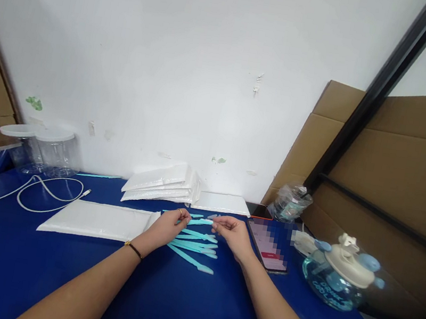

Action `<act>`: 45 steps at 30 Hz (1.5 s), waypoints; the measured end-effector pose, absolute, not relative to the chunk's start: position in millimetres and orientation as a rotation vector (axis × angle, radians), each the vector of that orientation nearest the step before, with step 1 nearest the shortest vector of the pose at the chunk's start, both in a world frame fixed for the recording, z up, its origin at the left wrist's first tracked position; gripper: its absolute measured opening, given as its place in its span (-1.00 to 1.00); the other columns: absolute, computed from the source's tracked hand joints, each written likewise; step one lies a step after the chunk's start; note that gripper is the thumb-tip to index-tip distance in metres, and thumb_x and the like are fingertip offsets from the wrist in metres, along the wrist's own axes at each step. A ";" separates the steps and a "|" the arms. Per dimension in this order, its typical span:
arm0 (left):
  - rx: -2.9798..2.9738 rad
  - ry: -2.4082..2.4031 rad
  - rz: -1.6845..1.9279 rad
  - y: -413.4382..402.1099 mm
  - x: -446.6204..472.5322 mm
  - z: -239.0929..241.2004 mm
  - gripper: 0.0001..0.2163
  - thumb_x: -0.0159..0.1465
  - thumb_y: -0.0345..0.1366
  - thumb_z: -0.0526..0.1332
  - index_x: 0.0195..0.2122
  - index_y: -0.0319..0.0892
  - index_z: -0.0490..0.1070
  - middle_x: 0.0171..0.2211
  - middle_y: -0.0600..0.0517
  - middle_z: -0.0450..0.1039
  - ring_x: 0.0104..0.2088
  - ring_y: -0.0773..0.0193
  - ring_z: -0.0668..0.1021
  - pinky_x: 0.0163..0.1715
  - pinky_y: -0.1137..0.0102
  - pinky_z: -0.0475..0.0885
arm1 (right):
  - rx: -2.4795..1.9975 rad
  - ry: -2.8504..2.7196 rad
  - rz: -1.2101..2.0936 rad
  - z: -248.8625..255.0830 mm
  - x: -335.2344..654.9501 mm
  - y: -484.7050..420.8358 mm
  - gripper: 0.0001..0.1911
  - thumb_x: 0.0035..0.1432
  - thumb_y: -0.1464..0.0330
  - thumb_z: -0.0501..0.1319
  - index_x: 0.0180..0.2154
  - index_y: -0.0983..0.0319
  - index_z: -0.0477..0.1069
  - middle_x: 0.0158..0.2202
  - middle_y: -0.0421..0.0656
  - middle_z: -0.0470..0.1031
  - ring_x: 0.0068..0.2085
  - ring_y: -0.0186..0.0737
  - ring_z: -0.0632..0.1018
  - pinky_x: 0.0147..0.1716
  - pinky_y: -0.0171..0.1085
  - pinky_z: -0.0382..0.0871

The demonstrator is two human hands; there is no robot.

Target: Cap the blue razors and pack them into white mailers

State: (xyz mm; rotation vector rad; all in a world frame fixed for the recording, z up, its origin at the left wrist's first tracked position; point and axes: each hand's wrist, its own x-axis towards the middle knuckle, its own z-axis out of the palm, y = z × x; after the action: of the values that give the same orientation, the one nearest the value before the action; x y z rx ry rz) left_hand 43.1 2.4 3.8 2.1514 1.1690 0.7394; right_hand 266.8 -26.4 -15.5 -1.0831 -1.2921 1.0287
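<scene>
head view: just left of the phone (267,245), left hand (167,226) and right hand (232,233) each pinch an end of one teal plastic stick (200,222), lying crosswise.

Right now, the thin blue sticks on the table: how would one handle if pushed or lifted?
Probably light and fairly stiff: the held stick spans left hand and right hand without sagging. Loose sticks look flat, so likely slide, not roll.

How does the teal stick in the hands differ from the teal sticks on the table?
The held stick is one piece, raised, gripped between left hand and right hand; the loose sticks are several, lying fanned on the blue table. Same teal, same slim shape.
</scene>
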 end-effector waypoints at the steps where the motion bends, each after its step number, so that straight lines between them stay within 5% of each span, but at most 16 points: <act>1: 2.155 1.184 0.739 3.0 42.7 3.7 -0.76 0.23 -0.14 -0.04 -0.38 -0.15 0.30 -0.51 0.13 0.32 -0.49 0.37 0.33 -0.49 0.48 0.18 | -1.087 -1.285 1.007 -15.2 268.5 -26.0 -0.63 -0.20 0.19 0.38 -0.34 0.30 0.52 -0.47 -0.11 0.55 -0.47 -0.26 0.52 -0.44 -0.30 0.37; 16: 2.159 1.104 0.632 -1.7 46.5 1.2 -0.75 0.22 -0.16 -0.01 -0.33 -0.17 0.37 -0.42 0.07 0.42 -0.41 0.32 0.43 -0.42 0.47 0.27 | -1.102 -1.484 1.088 -15.1 270.3 -28.5 -0.69 -0.15 0.22 0.36 -0.35 0.28 0.51 -0.50 -0.16 0.53 -0.45 -0.25 0.52 -0.40 -0.27 0.40; 22: 2.375 1.279 0.590 -1.3 43.1 4.8 -0.78 0.23 -0.22 0.02 -0.27 -0.12 0.43 -0.30 0.01 0.46 -0.27 0.23 0.46 -0.30 0.41 0.29 | -1.439 -1.582 0.448 -19.4 300.0 -16.1 -0.78 0.07 0.35 0.14 -0.26 0.26 0.50 -0.33 -0.09 0.55 -0.32 -0.19 0.51 -0.28 -0.21 0.37; 27: 2.537 1.472 0.582 8.6 37.0 -1.9 -0.77 0.24 -0.27 0.04 -0.14 -0.08 0.41 -0.13 -0.02 0.42 -0.08 0.15 0.39 -0.13 0.32 0.26 | -1.550 -1.970 0.144 -25.1 301.0 -10.2 -0.58 0.07 0.56 0.03 -0.08 0.15 0.45 -0.03 -0.14 0.46 -0.02 -0.17 0.40 -0.01 -0.19 0.23; 35: 2.506 1.479 0.444 11.1 33.8 -3.3 -0.89 0.17 -0.29 0.11 -0.39 -0.11 0.42 -0.32 0.02 0.45 -0.22 0.20 0.44 -0.26 0.38 0.25 | -1.562 -2.039 0.187 -24.3 297.1 -12.5 -0.80 0.06 0.41 0.15 -0.30 0.15 0.54 -0.25 -0.16 0.56 -0.19 -0.18 0.50 -0.15 -0.25 0.31; 45: 2.371 1.421 0.561 14.3 32.2 -4.7 -0.91 0.18 -0.26 0.10 -0.38 -0.11 0.36 -0.40 0.08 0.46 -0.35 0.28 0.47 -0.38 0.45 0.23 | -1.511 -1.868 0.447 -25.6 294.2 -16.2 -0.87 0.06 0.34 0.15 -0.42 0.23 0.44 -0.47 -0.21 0.48 -0.44 -0.30 0.44 -0.44 -0.37 0.26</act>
State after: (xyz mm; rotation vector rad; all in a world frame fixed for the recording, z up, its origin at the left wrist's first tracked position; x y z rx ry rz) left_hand 32.2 14.3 -4.7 2.3707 1.4205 0.5606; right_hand 294.2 -16.2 -25.6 -1.5105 -1.8685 0.4473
